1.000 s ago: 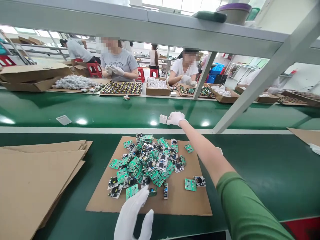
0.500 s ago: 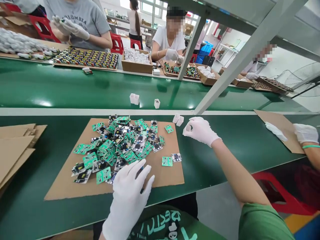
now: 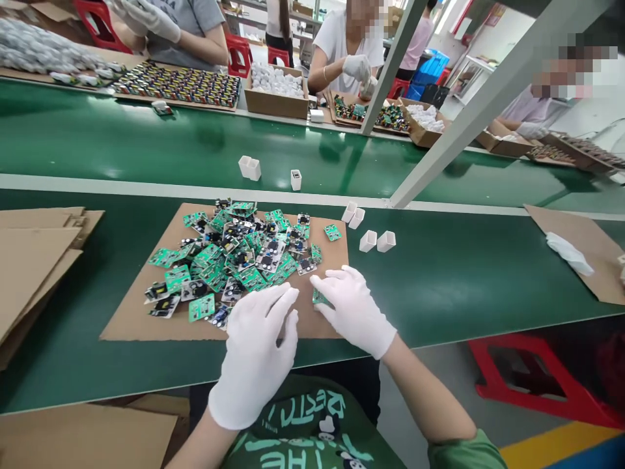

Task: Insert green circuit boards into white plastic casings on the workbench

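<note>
My right hand point(image 3: 352, 307), in a white glove, is at the right side of a cardboard sheet point(image 3: 131, 319). Its thumb and fingers close around the edges of a small green circuit board point(image 3: 319, 297). My left hand point(image 3: 261, 345), gloved too, hovers over the sheet's front edge with the thumb apart from the fingers, and nothing shows in it. Beyond it lies a heap of circuit boards point(image 3: 234, 251), some green side up, some component side up. One loose board point(image 3: 333, 232) lies right of the heap. White plastic housings point(image 3: 386, 241) stand beyond my right hand.
More white housings point(image 3: 249, 168) stand on the green belt point(image 3: 195, 150) across the ledge. A slanted metal post point(image 3: 454, 130) rises at the right. Cardboard sheets point(image 3: 34, 260) lie at the left. Co-workers sit opposite behind trays of boards point(image 3: 180, 85) and boxes of white parts point(image 3: 277, 98).
My right hand has moved from beside the housings down and left to the circuit board, and two housings now show where it was. My left hand stays near the heap. The view tilts down.
</note>
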`<state>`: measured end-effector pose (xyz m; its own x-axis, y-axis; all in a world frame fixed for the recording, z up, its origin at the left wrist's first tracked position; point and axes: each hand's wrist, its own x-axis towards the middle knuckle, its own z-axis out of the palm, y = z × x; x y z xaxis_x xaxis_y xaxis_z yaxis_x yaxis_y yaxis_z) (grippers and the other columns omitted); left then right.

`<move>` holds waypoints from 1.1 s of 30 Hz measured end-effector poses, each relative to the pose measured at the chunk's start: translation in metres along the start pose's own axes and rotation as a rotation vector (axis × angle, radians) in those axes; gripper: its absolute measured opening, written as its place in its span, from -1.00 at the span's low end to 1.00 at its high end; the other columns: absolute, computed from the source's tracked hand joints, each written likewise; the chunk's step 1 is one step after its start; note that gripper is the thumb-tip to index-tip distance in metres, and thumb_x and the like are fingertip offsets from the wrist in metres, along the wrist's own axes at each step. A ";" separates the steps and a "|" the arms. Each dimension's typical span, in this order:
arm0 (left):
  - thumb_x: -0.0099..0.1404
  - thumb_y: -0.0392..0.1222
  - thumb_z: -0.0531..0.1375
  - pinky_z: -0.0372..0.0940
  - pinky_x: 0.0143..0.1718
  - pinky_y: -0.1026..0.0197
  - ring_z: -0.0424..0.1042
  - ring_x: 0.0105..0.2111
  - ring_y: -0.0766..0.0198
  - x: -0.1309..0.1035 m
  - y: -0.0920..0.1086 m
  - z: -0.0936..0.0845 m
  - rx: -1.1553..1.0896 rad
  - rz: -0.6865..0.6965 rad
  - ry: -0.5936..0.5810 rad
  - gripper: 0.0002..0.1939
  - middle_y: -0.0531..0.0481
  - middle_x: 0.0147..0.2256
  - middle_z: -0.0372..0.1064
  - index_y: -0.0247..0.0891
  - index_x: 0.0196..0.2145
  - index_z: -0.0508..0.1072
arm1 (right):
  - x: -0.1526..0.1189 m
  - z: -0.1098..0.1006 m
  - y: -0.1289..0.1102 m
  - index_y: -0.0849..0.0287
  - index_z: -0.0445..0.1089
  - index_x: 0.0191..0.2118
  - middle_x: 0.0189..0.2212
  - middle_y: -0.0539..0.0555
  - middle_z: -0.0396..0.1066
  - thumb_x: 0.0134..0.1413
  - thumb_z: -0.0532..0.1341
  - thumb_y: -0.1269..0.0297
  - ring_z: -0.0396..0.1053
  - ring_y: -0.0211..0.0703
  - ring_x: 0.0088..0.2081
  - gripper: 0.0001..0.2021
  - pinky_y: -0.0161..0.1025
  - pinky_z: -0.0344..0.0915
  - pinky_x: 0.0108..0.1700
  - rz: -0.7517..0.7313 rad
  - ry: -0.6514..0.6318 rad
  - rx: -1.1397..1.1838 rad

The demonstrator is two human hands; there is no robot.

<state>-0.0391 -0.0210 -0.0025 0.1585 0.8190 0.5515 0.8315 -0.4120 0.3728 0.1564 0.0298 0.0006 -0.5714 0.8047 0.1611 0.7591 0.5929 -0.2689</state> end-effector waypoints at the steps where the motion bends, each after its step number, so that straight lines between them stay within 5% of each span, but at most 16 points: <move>1: 0.30 -0.41 0.21 0.31 0.04 -0.12 0.41 0.00 -0.02 -0.003 -0.006 -0.003 0.024 -0.028 -0.010 -0.62 -0.21 0.00 0.43 -0.28 0.07 0.37 | -0.002 0.002 0.000 0.18 0.35 0.13 -0.07 0.18 0.49 0.21 0.29 0.39 0.38 0.05 0.04 -0.62 0.09 0.13 0.23 -0.004 0.017 0.019; 7: 0.30 -0.25 0.25 0.29 0.09 -0.18 0.39 0.05 -0.12 -0.019 -0.034 -0.016 0.218 -0.077 -0.065 -0.65 -0.26 0.05 0.41 -0.30 0.03 0.43 | -0.017 -0.001 -0.008 0.16 0.32 0.13 -0.19 0.09 0.51 0.20 0.22 0.47 0.39 0.05 -0.06 -0.62 0.07 0.20 0.13 -0.014 0.044 0.090; 15: 0.35 -0.23 0.19 0.14 0.11 -0.34 0.28 0.15 -0.27 -0.006 -0.032 -0.017 0.425 0.053 -0.293 -0.64 -0.11 0.21 0.31 -0.15 0.10 0.44 | -0.016 0.003 -0.018 0.18 0.36 0.07 -0.23 0.08 0.50 0.21 0.22 0.46 0.40 0.02 -0.13 -0.68 0.11 0.19 0.13 0.006 0.003 0.070; 22: 0.39 -0.13 0.19 0.10 0.15 -0.32 0.29 0.17 -0.20 0.003 -0.021 -0.005 0.326 0.093 -0.289 -0.79 -0.07 0.14 0.39 -0.17 -0.06 0.51 | -0.025 -0.002 -0.022 0.15 0.35 0.10 -0.20 0.11 0.49 0.22 0.20 0.45 0.40 0.06 -0.10 -0.67 0.08 0.25 0.06 0.083 0.016 0.076; 30: 0.24 -0.38 0.09 -0.08 0.23 -0.39 0.13 0.27 -0.24 0.013 -0.020 -0.013 0.173 0.175 -0.439 -0.48 -0.04 0.23 0.29 -0.19 0.15 0.40 | -0.038 -0.001 -0.015 0.06 0.31 0.15 -0.08 0.10 0.47 0.20 0.23 0.44 0.38 0.08 -0.07 -0.59 0.00 0.36 -0.08 0.165 -0.026 0.145; 33: 0.33 -0.33 0.09 -0.07 0.22 -0.41 0.17 0.25 -0.25 0.018 -0.021 -0.012 0.182 0.217 -0.450 -0.67 -0.07 0.12 0.41 -0.19 0.00 0.48 | -0.038 0.001 -0.013 0.07 0.33 0.14 -0.05 0.10 0.46 0.19 0.26 0.44 0.36 0.11 -0.04 -0.59 0.01 0.37 -0.07 0.192 -0.010 0.118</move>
<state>-0.0597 -0.0025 0.0084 0.5162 0.8297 0.2122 0.8270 -0.5474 0.1283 0.1682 -0.0084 -0.0034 -0.4233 0.9018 0.0870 0.8129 0.4204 -0.4030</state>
